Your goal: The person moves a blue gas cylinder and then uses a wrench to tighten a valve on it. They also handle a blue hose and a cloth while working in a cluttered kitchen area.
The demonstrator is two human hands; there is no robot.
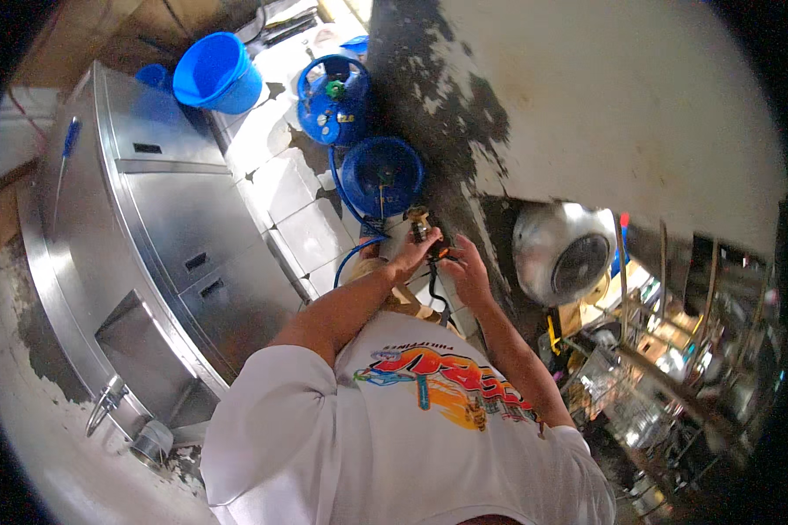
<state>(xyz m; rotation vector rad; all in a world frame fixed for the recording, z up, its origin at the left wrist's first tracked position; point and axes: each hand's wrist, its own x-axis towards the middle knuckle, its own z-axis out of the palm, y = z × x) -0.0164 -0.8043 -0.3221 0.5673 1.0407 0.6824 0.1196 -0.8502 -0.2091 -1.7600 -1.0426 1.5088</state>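
Metal fitting [419,229] sits in left hand [411,255] (red-lettered shirt [446,376] nearby).

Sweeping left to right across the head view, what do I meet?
Faucet, metal cup, large blue bucket, blue gas cylinder, left hand, right hand, round silvery metal object.

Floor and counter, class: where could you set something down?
Bare tiles lie between the steel cabinet and gas tank; the counter is bare between the blue-handled tool and sink. Crowded: around the left hand and hose, and the rack.
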